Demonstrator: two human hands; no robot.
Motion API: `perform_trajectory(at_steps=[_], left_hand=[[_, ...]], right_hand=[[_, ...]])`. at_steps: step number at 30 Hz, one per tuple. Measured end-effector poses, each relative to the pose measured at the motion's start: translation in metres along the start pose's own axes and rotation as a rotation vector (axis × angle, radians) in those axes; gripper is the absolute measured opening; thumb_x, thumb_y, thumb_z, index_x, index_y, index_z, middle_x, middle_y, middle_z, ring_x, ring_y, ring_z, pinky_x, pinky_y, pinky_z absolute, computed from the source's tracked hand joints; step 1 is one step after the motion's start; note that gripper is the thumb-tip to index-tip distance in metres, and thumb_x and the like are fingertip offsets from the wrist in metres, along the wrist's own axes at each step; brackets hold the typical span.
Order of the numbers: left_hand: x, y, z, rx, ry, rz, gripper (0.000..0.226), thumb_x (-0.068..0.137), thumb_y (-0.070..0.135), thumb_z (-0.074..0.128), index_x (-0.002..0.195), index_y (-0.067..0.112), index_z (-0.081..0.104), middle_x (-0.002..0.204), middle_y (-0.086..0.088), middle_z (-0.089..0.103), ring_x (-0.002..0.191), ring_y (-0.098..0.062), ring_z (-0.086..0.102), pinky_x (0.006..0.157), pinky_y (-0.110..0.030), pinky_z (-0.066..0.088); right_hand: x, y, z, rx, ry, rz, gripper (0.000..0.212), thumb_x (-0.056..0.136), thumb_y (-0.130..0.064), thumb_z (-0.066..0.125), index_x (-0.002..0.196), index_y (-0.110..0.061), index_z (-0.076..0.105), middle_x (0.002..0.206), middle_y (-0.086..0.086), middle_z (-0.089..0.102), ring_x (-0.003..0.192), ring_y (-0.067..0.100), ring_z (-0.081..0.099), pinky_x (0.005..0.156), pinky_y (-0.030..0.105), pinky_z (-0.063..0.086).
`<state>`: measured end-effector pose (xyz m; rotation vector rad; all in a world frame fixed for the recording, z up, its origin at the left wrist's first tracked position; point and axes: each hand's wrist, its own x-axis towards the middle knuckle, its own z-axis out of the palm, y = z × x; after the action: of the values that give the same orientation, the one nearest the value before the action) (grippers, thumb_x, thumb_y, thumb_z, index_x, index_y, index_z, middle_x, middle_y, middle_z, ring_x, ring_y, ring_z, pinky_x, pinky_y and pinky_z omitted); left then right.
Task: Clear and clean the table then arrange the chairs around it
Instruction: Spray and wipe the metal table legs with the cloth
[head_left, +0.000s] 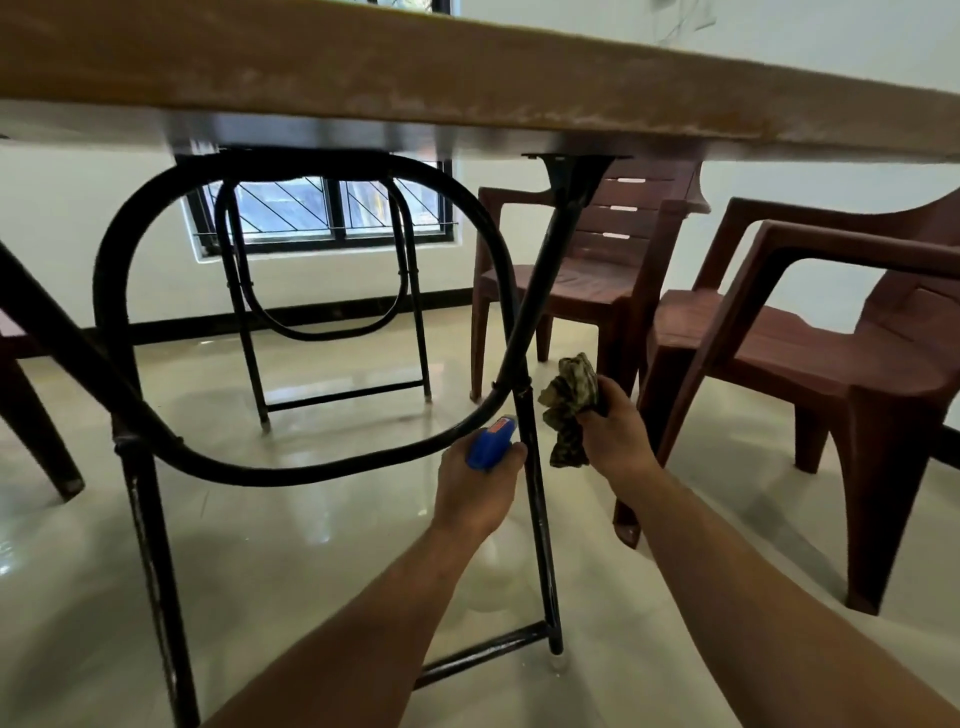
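With left hand grips mostly hidden blue sprayer; with right hand clutches cloth beside table leg, chair close behind.

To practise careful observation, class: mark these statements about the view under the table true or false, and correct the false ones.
1. The left hand grips a blue-topped plastic spray bottle. True.
2. The right hand holds a plain white sponge. False: it holds a crumpled green-patterned cloth.
3. Two brown plastic chairs stand right of the black metal table leg. True.
4. The cloth lies on the tan wooden tabletop. False: it is held below the tabletop, beside the leg.
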<state>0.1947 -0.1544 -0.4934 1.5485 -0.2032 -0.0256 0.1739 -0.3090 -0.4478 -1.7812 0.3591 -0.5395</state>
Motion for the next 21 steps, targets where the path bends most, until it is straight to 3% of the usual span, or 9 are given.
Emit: perform_trajectory(at_steps=[2,6,7,9,11,14,16,19,21], left_hand=[[0.001,0.001,-0.001,0.015,-0.025,0.005,0.014,0.086,0.018,0.072,0.080,0.030,0.066,0.057,0.002,0.053,0.056,-0.018,0.051,0.060,-0.038,0.046],[-0.002,0.002,-0.004,0.020,-0.030,-0.006,0.027,0.089,0.012,0.068,0.093,0.039,0.069,0.059,-0.001,0.054,0.052,-0.015,0.051,0.054,-0.032,0.046],[-0.002,-0.001,-0.006,0.029,-0.016,-0.009,0.028,0.089,0.012,0.069,0.093,0.039,0.068,0.060,-0.002,0.055,0.053,-0.015,0.053,0.054,-0.032,0.047],[-0.004,-0.008,-0.010,0.054,0.028,-0.006,0.023,0.089,0.011,0.071,0.086,0.034,0.067,0.060,-0.003,0.058,0.055,-0.017,0.055,0.056,-0.035,0.051],[-0.005,-0.013,-0.013,0.115,0.044,0.003,0.022,0.089,0.014,0.073,0.079,0.032,0.064,0.061,-0.002,0.062,0.057,-0.018,0.058,0.060,-0.041,0.056],[-0.009,-0.018,-0.014,0.196,0.032,0.010,0.025,0.089,0.017,0.072,0.078,0.037,0.063,0.068,-0.003,0.066,0.062,-0.018,0.061,0.066,-0.046,0.059],[-0.009,-0.021,-0.014,0.186,0.041,0.003,0.022,0.088,0.014,0.072,0.080,0.032,0.064,0.066,-0.004,0.063,0.059,-0.018,0.059,0.064,-0.044,0.059],[-0.010,-0.024,-0.015,0.126,0.061,-0.028,0.014,0.089,0.013,0.072,0.091,0.025,0.066,0.066,-0.007,0.060,0.054,-0.018,0.056,0.059,-0.035,0.054],[-0.012,-0.030,-0.015,0.125,0.065,-0.036,0.008,0.089,0.013,0.072,0.087,0.018,0.066,0.064,-0.006,0.058,0.053,-0.019,0.054,0.057,-0.032,0.050]], right_hand=[[0.005,-0.001,0.005,-0.056,-0.002,-0.075,0.041,0.097,-0.002,0.047,0.130,-0.025,0.055,0.103,-0.013,0.061,0.101,0.010,0.061,0.091,0.036,0.053],[0.003,-0.007,0.029,-0.057,-0.050,-0.239,0.029,0.098,-0.009,0.055,0.120,-0.027,0.055,0.102,-0.016,0.062,0.097,0.003,0.061,0.086,0.021,0.049],[0.003,-0.003,0.039,-0.079,-0.070,-0.252,0.030,0.098,-0.011,0.056,0.123,-0.026,0.054,0.104,-0.014,0.062,0.098,0.004,0.061,0.087,0.023,0.049],[-0.002,0.020,0.057,-0.144,-0.107,-0.150,0.033,0.096,-0.015,0.058,0.127,-0.025,0.051,0.106,-0.010,0.062,0.096,0.011,0.061,0.087,0.030,0.052],[-0.015,0.052,0.067,-0.279,-0.134,0.072,0.034,0.093,-0.019,0.061,0.124,-0.022,0.047,0.105,-0.005,0.061,0.090,0.012,0.059,0.079,0.028,0.051],[-0.022,0.068,0.065,-0.508,-0.200,0.205,0.024,0.092,-0.018,0.067,0.106,-0.017,0.048,0.096,-0.005,0.057,0.086,0.012,0.054,0.074,0.026,0.047],[-0.014,0.044,0.064,-0.360,-0.190,0.045,0.015,0.094,-0.018,0.064,0.094,-0.021,0.049,0.086,-0.008,0.059,0.083,0.011,0.061,0.071,0.026,0.051],[0.000,0.005,0.063,-0.129,-0.101,-0.335,0.009,0.102,-0.022,0.050,0.110,-0.025,0.053,0.096,-0.007,0.069,0.093,0.008,0.068,0.076,0.028,0.059],[0.005,0.017,0.067,-0.222,-0.092,-0.389,0.022,0.100,-0.024,0.050,0.122,-0.027,0.049,0.108,-0.007,0.068,0.098,0.012,0.067,0.081,0.029,0.058]])
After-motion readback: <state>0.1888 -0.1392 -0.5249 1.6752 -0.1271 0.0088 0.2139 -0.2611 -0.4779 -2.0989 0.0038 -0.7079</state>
